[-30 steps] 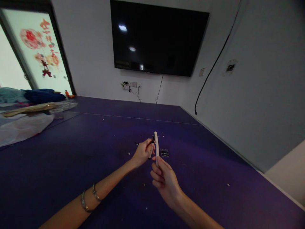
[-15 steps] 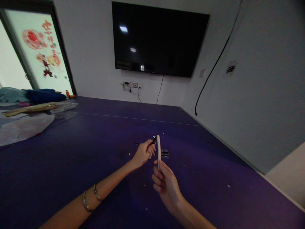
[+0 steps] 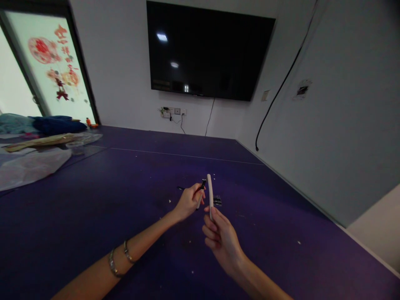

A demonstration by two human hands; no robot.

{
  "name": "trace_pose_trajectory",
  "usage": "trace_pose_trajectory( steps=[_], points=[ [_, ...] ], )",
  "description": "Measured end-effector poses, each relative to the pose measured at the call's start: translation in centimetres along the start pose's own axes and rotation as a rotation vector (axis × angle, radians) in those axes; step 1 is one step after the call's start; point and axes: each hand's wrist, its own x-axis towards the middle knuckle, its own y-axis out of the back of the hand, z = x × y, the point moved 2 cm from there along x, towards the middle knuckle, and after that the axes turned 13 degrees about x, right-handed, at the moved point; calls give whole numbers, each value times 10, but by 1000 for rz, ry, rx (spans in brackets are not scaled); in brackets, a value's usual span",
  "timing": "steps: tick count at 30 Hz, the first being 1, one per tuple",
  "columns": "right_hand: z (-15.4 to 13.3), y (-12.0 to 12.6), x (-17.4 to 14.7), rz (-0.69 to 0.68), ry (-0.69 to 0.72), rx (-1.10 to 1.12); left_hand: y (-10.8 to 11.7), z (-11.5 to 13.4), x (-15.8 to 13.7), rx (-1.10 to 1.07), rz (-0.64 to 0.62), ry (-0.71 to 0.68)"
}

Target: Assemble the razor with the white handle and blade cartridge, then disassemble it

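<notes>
My left hand [image 3: 189, 202] is closed round a slim hand tool [image 3: 200, 198] with a pale grey handle, a black neck and a small bright tip; its exact kind I cannot make out. Between thumb and fingers, my right hand [image 3: 221, 237] pinches the lower end of a slightly bent white stick [image 3: 210, 189], held nearly upright. The tool's tip is just left of the stick's upper part, with a narrow gap showing. Behind the stick lies a small clear packet with black contents [image 3: 217, 201], partly covered by it. A thin black piece [image 3: 180, 188] lies left of my left hand.
Small white bits [image 3: 192, 272] are scattered over the purple floor surface [image 3: 125, 216]. Plastic sheeting [image 3: 37, 166] and blue cloth [image 3: 59, 125] lie at the left. A black cable [image 3: 276, 96] hangs along the right wall, and a television [image 3: 209, 50] is mounted ahead.
My right hand and the white stick have shifted slightly right and up. The tool in my left hand has moved a little right, leaving its tip close to the stick.
</notes>
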Motion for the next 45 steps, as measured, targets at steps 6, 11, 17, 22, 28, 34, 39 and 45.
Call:
trace_pose_trajectory(
  steps=[6, 11, 17, 22, 28, 34, 39, 45],
  points=[
    [1, -3, 4, -2, -3, 26, 0, 2, -1, 13, -3, -26],
    [9, 2, -4, 12, -21, 21, 1, 3, 0, -1, 14, 22],
    [11, 0, -9, 13, -50, 16, 8, 7, 3, -82, 53, 85],
    [-17, -20, 0, -59, 95, -109, 7, 1, 7, -291, -28, 306],
    [-85, -28, 37, -180, 331, -766, 17, -2, 11, -500, -208, 526],
    [-126, 1, 72, -130, 575, -1372, 27, 1, 10, -545, -425, 663],
    [-126, 24, 85, -16, 523, -1582, 27, 0, 8, -627, -515, 694],
    [-117, 27, 88, 25, 547, -1686, 23, -2, 6, -645, -546, 714]
  ],
)
